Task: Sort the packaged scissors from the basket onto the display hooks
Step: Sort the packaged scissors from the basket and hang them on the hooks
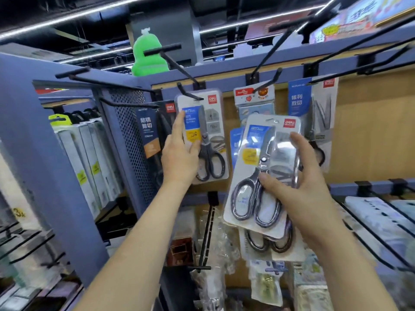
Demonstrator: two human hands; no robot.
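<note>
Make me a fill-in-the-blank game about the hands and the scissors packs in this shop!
1. The right hand grips a loose pack of ____.
2. The left hand holds the hanging pack, whose corner logo is ____.
3. The plush toy on top of the shelf is ____.
Missing words: scissors; red; green.

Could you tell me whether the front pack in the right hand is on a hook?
Not yet: the right hand holds the pack tilted, its hang slot empty.
</note>
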